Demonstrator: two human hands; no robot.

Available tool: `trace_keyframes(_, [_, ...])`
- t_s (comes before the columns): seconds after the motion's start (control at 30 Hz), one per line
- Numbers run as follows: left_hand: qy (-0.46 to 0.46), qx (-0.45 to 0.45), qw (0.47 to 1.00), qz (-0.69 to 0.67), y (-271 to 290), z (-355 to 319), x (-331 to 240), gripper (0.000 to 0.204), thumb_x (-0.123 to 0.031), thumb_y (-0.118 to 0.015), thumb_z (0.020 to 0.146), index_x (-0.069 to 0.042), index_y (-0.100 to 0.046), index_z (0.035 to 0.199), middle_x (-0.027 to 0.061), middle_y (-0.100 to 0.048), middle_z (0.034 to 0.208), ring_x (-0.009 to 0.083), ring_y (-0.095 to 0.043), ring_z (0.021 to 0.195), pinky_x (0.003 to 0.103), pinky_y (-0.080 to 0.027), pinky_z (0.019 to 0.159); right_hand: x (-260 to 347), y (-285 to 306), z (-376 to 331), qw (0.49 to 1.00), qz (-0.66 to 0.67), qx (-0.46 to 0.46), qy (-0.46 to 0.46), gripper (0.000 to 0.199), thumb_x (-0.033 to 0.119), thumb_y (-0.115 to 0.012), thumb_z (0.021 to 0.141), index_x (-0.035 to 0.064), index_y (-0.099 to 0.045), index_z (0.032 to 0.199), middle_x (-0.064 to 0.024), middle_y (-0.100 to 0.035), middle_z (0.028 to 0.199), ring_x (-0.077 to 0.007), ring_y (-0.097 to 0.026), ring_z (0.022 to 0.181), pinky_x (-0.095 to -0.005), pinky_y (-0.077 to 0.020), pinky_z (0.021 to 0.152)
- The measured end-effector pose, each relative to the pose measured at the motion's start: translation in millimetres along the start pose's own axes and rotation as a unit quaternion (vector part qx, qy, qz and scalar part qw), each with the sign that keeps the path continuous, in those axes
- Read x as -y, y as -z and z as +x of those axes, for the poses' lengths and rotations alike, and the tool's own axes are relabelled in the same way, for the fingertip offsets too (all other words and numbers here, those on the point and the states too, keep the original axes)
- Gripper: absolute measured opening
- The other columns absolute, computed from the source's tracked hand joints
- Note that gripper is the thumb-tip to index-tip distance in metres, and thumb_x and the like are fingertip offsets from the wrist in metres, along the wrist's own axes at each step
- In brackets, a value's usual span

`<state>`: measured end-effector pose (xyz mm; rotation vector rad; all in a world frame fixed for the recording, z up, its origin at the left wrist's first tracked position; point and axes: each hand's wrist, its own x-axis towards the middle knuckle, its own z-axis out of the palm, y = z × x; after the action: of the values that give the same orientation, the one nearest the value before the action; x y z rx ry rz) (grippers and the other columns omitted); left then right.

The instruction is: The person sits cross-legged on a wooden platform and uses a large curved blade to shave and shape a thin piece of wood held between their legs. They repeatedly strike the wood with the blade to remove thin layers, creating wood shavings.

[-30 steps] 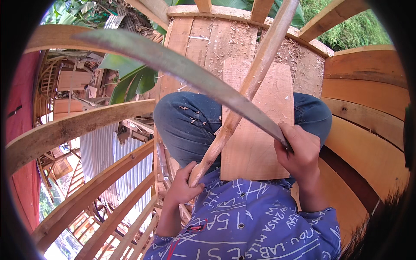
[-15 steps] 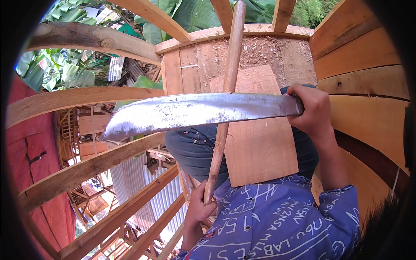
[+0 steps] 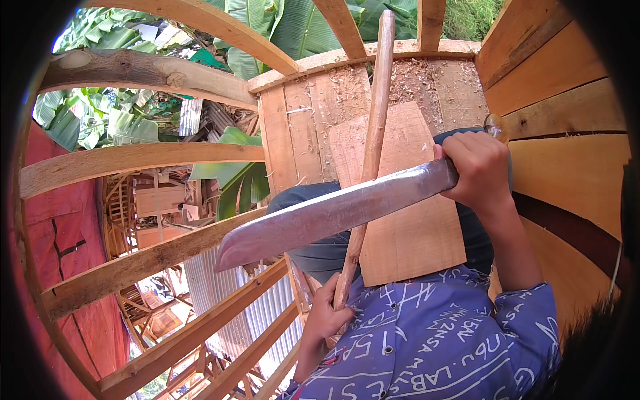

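The right hand (image 3: 479, 175) has its grip clenched on the handle of one long, broad steel machete (image 3: 333, 215), whose dull grey blade has a rounded tip and crosses in front of one slim, pale, rounded wooden stick (image 3: 371, 143). The left hand (image 3: 325, 315) grasps the stick's lower end. One flat, smooth plywood board (image 3: 407, 233) lies across the lap, over rough planks littered with wood shavings (image 3: 412, 75).
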<state>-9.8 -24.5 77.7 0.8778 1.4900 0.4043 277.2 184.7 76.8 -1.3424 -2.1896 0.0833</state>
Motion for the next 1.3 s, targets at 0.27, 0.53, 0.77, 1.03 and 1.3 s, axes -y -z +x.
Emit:
trace_keyframes(0.27, [-0.011,0.008,0.993,-0.12,4.2,-16.8,37.2,0.026,-0.007,-0.056,0.059,-0.005,-0.045,0.083,-0.0001,-0.039,0.071,0.0096,-0.037,0.065,0.026,-0.032,0.057,-52.2,17.7,4.7,0.968,-0.082,-0.019,-0.236,0.013,0.016,-0.066,0.072,0.0058,-0.058,0.071,-0.0159,-0.059,0.064,-0.0378,-0.061,0.067,-0.0448,-0.047,0.057])
trace_keyframes(0.53, [-0.045,0.078,0.987,-0.134,-5.9,12.3,14.3,0.025,-0.007,-0.055,0.059,-0.007,-0.042,0.081,-0.0012,-0.037,0.072,0.0094,-0.034,0.065,0.025,-0.028,0.058,13.8,7.0,-8.6,0.999,0.02,-0.001,-0.025,0.016,0.017,-0.07,0.064,0.0102,-0.056,0.066,-0.0073,-0.055,0.06,-0.027,-0.058,0.057,-0.0386,-0.0427,0.052])
trace_keyframes(0.77, [-0.007,0.103,0.983,-0.149,-5.1,6.4,13.9,0.03,-0.012,-0.057,0.058,-0.006,-0.042,0.083,-0.0009,-0.038,0.072,0.0098,-0.034,0.065,0.026,-0.028,0.057,-3.3,-0.9,-7.5,1.0,0.002,-0.018,0.001,0.019,0.019,-0.07,0.061,0.0116,-0.053,0.065,-0.0051,-0.055,0.06,-0.0251,-0.059,0.057,-0.0368,-0.0437,0.054])
trace_keyframes(1.03, [0.01,0.142,0.957,-0.252,5.3,-7.7,56.7,0.035,-0.017,-0.06,0.056,-0.005,-0.044,0.084,-0.0001,-0.04,0.074,0.0102,-0.037,0.065,0.025,-0.031,0.058,-50.2,11.1,2.8,0.979,-0.097,-0.041,-0.173,0.013,0.018,-0.069,0.068,0.0082,-0.062,0.073,-0.0111,-0.06,0.065,-0.0332,-0.062,0.064,-0.0408,-0.0469,0.056])
trace_keyframes(1.3, [-0.023,0.075,0.995,-0.066,-3.4,15.0,14.0,0.034,-0.009,-0.058,0.058,-0.003,-0.048,0.09,-0.0014,-0.042,0.074,0.0094,-0.041,0.068,0.024,-0.034,0.06,-6.1,7.9,-15.7,0.995,0.025,-0.01,-0.096,0.014,0.015,-0.067,0.069,0.0072,-0.055,0.066,-0.0114,-0.056,0.06,-0.0324,-0.059,0.059,-0.0419,-0.044,0.052])
